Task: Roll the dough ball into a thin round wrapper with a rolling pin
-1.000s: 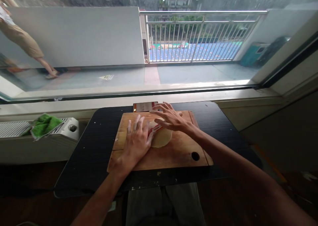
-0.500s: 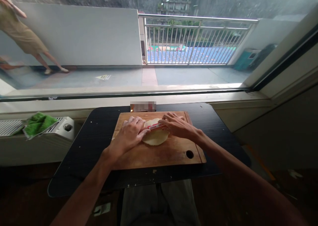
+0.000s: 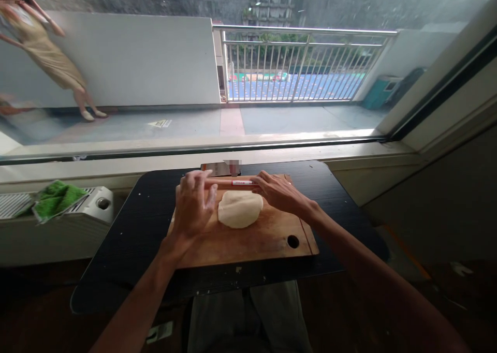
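Note:
A flattened round of pale dough (image 3: 239, 209) lies in the middle of a wooden cutting board (image 3: 248, 247). Beyond it, along the board's far side, is a wooden rolling pin (image 3: 223, 182) with a red and white label. My right hand (image 3: 274, 191) has its fingers closed around the pin's right end. At the other end, my left hand (image 3: 194, 200) has its fingers spread and raised, with thumb held apart; some floury white shows on the fingertips. Whether its palm touches the pin is hidden.
A dark table (image 3: 128, 239) carries the board, with a flat printed packet or phone (image 3: 215, 169) at its far edge. A green cloth (image 3: 58, 199) drapes over a white radiator (image 3: 99, 208) at left. Through the window, a person (image 3: 54, 58) stands outside.
The rolling pin has moved off the dough to the board's far side and now lies level. My left fingers have lifted and spread. The person outside has shifted in view, arm raised.

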`<state>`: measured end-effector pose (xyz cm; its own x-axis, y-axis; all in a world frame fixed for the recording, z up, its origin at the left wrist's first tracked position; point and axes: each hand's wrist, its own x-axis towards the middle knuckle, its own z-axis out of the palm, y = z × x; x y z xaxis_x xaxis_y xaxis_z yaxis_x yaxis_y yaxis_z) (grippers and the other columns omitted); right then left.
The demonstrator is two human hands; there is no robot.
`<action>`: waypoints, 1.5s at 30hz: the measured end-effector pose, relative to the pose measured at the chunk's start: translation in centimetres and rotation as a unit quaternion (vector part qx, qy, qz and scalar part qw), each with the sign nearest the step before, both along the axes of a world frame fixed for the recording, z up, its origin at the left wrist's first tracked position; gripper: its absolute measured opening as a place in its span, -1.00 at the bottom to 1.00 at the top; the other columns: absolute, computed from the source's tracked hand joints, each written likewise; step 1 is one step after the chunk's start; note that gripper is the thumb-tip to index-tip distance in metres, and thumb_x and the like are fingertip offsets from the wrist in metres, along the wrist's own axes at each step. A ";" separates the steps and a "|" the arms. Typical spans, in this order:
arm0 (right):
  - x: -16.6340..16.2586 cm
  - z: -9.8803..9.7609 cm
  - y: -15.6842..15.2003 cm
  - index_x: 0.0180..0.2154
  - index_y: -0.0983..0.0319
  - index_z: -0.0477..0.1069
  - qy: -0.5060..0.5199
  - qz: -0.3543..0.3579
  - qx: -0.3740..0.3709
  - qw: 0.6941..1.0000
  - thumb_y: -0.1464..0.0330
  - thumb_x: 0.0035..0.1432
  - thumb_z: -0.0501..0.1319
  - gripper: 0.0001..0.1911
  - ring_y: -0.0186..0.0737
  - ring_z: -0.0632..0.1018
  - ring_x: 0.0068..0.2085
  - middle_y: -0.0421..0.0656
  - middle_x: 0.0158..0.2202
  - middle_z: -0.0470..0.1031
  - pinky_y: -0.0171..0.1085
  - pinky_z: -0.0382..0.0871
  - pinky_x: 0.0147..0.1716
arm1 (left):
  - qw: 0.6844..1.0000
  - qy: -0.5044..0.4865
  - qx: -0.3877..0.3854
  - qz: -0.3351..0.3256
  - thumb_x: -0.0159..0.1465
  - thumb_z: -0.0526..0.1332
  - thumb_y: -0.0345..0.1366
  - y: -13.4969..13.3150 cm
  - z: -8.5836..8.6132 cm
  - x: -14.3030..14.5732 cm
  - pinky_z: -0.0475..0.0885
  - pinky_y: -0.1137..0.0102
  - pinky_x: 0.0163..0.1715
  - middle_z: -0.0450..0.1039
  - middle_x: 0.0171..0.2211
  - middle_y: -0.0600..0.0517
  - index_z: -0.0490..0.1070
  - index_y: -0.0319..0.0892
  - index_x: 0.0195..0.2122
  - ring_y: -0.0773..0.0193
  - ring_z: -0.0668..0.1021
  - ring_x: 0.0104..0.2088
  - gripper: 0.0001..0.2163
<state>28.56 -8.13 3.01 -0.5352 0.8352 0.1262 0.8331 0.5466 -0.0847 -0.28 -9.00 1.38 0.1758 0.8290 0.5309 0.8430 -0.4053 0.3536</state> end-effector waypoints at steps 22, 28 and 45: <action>-1.7 -1.1 0.1 -0.06 0.19 0.50 0.141 -0.178 -0.080 0.971 0.39 0.42 0.33 -0.91 -0.08 0.60 -0.22 -0.10 -0.20 0.68 -0.24 0.19 -0.31 | 0.957 -0.020 -0.290 -0.007 0.47 0.29 -0.20 -2.7 -0.7 2.1 0.46 0.29 -0.24 0.67 -0.32 -0.01 0.48 -0.08 -0.22 0.11 0.69 -0.29 -0.87; -0.7 0.4 -2.4 0.21 0.09 0.55 0.043 -0.024 -0.032 0.998 0.22 0.50 0.38 -0.68 -0.08 0.64 -0.13 -0.06 0.04 0.67 -0.23 0.30 -0.23 | 0.999 0.016 -0.031 0.034 0.56 0.07 -0.12 -1.6 2.2 0.0 0.50 0.09 0.03 0.65 -0.16 -0.12 0.54 -0.07 -0.16 -0.04 0.62 -0.08 -0.71; -3.5 -3.1 -6.4 0.62 0.14 0.13 0.050 -0.197 0.042 0.978 0.07 0.67 -0.06 -0.33 0.29 0.37 0.39 0.18 0.42 0.42 0.26 0.21 0.41 | 0.977 0.172 -0.122 -0.031 0.53 -0.03 -0.33 0.1 -2.7 2.2 0.14 -0.12 0.59 0.34 0.52 -0.26 0.29 -0.22 0.55 -0.12 0.21 0.62 -0.42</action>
